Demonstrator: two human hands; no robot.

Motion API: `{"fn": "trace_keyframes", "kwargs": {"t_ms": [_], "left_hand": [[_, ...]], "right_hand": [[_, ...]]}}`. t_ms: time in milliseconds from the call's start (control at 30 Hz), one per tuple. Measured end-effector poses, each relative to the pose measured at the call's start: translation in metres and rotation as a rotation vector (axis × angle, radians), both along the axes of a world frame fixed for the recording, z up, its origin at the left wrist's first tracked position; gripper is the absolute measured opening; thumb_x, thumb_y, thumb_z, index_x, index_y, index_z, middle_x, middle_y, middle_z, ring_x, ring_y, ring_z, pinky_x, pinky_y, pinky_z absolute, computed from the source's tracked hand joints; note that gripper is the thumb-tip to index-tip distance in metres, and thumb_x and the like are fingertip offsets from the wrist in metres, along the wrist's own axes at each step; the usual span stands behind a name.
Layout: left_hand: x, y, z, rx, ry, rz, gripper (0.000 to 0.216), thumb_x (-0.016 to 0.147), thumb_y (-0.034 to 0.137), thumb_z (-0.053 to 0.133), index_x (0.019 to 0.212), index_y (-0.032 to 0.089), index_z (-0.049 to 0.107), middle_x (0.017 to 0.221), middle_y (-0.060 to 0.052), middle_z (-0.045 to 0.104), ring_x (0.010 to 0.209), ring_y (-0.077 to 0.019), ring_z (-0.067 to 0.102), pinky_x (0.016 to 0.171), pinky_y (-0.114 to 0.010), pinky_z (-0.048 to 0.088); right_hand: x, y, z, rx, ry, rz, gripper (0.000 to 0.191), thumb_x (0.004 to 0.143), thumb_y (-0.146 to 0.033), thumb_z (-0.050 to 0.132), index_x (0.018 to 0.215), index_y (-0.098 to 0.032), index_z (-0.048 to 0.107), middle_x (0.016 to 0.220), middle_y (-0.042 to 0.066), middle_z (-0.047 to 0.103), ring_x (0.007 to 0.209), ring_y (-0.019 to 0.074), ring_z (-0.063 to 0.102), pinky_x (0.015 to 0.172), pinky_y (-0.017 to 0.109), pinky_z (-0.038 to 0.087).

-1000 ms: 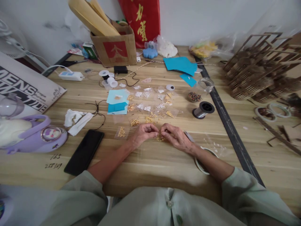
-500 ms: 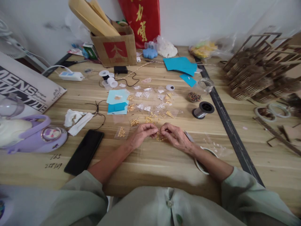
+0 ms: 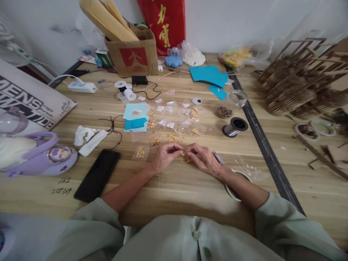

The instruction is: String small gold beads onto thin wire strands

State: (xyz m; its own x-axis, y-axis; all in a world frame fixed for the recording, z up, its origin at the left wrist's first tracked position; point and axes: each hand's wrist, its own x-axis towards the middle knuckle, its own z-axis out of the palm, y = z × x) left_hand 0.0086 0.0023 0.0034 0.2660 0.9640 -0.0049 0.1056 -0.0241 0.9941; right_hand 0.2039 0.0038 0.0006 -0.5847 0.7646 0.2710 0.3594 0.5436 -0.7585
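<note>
My left hand (image 3: 167,156) is closed in a pinch, thumb against fingertips. A thin, pale thread (image 3: 160,177) hangs beneath it, hard to see against the wood. Almost touching it, my right hand (image 3: 202,158) also pinches, but what sits between its fingertips is too small to make out. Loose gold beads (image 3: 185,158) lie on the table under and between the fingertips. Just beyond are small clear bags of gold beads (image 3: 155,141) and silver beads (image 3: 170,125). Another bag of gold beads (image 3: 140,152) lies left of my left hand.
A spool of wire (image 3: 235,127) and a glass jar (image 3: 237,98) with dark beads stand to the right. A roll of tape (image 3: 233,192) lies under my right forearm. At left are a black phone (image 3: 97,175) and a purple bottle (image 3: 40,154). Blue paper (image 3: 208,75) lies farther back.
My left hand has shifted very slightly to the right, its fingertips still close to my right hand's. Both pinches persist, and the things on the table stay in place.
</note>
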Motion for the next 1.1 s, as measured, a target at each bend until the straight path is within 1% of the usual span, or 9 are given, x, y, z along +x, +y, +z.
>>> {"fn": "trace_keyframes", "kwargs": {"t_ms": [133, 200, 433, 533, 633, 733, 800, 1000, 1100], "left_hand": [[0.001, -0.001, -0.002, 0.201, 0.113, -0.013, 0.006, 0.075, 0.021, 0.068, 0.075, 0.015, 0.071, 0.074, -0.005, 0.069, 0.068, -0.0146, 0.061, 0.065, -0.026, 0.048], [0.001, -0.001, -0.004, 0.301, 0.16, -0.026, 0.007, 0.077, 0.021, 0.066, 0.074, 0.016, 0.07, 0.074, -0.006, 0.068, 0.07, -0.0154, 0.062, 0.066, -0.027, 0.048], [-0.001, -0.004, -0.003, 0.522, 0.282, -0.072, 0.013, 0.084, 0.021, 0.058, 0.077, 0.017, 0.069, 0.08, -0.009, 0.068, 0.077, -0.0169, 0.062, 0.072, -0.029, 0.047], [-0.003, -0.005, -0.003, 0.601, 0.341, -0.064, 0.015, 0.086, 0.022, 0.057, 0.076, 0.018, 0.068, 0.081, -0.008, 0.068, 0.078, -0.0164, 0.062, 0.073, -0.029, 0.047], [-0.005, -0.005, -0.009, 0.682, 0.387, -0.068, 0.015, 0.086, 0.022, 0.056, 0.077, 0.019, 0.067, 0.081, -0.007, 0.068, 0.078, -0.0159, 0.061, 0.075, -0.029, 0.047], [-0.007, -0.005, -0.014, 0.746, 0.421, -0.082, 0.015, 0.087, 0.021, 0.055, 0.078, 0.021, 0.067, 0.081, -0.006, 0.068, 0.078, -0.0158, 0.06, 0.077, -0.03, 0.047], [-0.008, -0.006, -0.015, 0.77, 0.429, -0.096, 0.015, 0.087, 0.02, 0.055, 0.079, 0.021, 0.068, 0.083, -0.006, 0.068, 0.079, -0.016, 0.059, 0.077, -0.03, 0.046], [-0.011, -0.006, -0.001, 0.77, 0.412, -0.152, 0.015, 0.086, 0.019, 0.057, 0.078, 0.023, 0.069, 0.085, -0.005, 0.069, 0.079, -0.0165, 0.06, 0.076, -0.032, 0.046], [-0.012, -0.006, 0.0, 0.816, 0.462, -0.16, 0.016, 0.086, 0.019, 0.055, 0.078, 0.023, 0.069, 0.085, -0.005, 0.07, 0.079, -0.0161, 0.061, 0.075, -0.031, 0.046]], "right_hand": [[0.0, 0.0, 0.0, -0.001, -0.016, -0.005, 0.011, 0.096, -0.029, 0.041, 0.093, -0.022, 0.05, 0.077, 0.002, 0.06, 0.064, 0.0136, 0.055, 0.063, 0.025, 0.042], [0.0, -0.001, 0.001, -0.047, -0.012, -0.017, 0.012, 0.096, -0.03, 0.042, 0.094, -0.021, 0.05, 0.074, 0.001, 0.059, 0.062, 0.0131, 0.054, 0.061, 0.024, 0.042], [-0.003, -0.003, -0.001, -0.356, 0.103, -0.032, 0.022, 0.095, -0.041, 0.043, 0.092, -0.02, 0.048, 0.063, -0.003, 0.053, 0.053, 0.0101, 0.047, 0.051, 0.021, 0.037], [-0.005, -0.002, 0.0, -0.467, 0.191, -0.008, 0.026, 0.094, -0.044, 0.045, 0.089, -0.019, 0.048, 0.061, -0.004, 0.052, 0.052, 0.0093, 0.046, 0.05, 0.021, 0.036], [-0.008, -0.001, 0.004, -0.57, 0.25, 0.017, 0.029, 0.092, -0.047, 0.049, 0.087, -0.018, 0.049, 0.058, -0.005, 0.051, 0.051, 0.0088, 0.047, 0.05, 0.021, 0.036], [-0.01, 0.0, 0.009, -0.663, 0.278, 0.015, 0.032, 0.088, -0.049, 0.054, 0.085, -0.018, 0.05, 0.055, -0.006, 0.051, 0.047, 0.0081, 0.046, 0.048, 0.02, 0.035], [-0.011, 0.001, 0.009, -0.716, 0.311, 0.025, 0.032, 0.087, -0.049, 0.056, 0.084, -0.017, 0.051, 0.054, -0.006, 0.05, 0.046, 0.0076, 0.045, 0.047, 0.021, 0.034], [-0.011, 0.002, 0.004, -0.829, 0.436, 0.066, 0.03, 0.083, -0.045, 0.063, 0.082, -0.016, 0.054, 0.05, -0.008, 0.05, 0.042, 0.006, 0.043, 0.044, 0.02, 0.031], [-0.011, 0.003, 0.002, -0.867, 0.469, 0.069, 0.03, 0.081, -0.044, 0.065, 0.082, -0.016, 0.054, 0.049, -0.008, 0.051, 0.041, 0.0059, 0.044, 0.043, 0.02, 0.032]]}}
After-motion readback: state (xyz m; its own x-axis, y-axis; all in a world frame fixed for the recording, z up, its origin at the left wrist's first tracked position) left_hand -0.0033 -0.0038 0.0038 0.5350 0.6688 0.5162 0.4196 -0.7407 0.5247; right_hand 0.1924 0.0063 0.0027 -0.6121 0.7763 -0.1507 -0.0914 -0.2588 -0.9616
